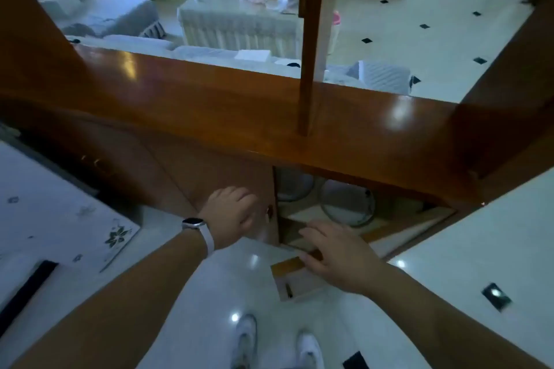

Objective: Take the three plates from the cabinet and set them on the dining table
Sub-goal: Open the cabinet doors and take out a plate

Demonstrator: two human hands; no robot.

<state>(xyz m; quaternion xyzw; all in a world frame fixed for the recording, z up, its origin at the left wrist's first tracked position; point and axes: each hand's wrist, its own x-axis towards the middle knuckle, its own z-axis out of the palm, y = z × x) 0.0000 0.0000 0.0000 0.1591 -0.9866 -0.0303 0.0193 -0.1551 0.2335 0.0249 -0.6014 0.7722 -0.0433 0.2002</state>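
Plates (347, 207) stand inside the open cabinet (329, 189). My left hand (230, 213) rests curled, empty, on the closed door; right hand (332, 252), spread and empty, reaches in. I'd grasp rims firmly.

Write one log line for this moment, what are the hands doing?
stage: reaching into cabinet | left hand: on closed door | right hand: open, at cabinet opening | plates: inside cabinet, untouched
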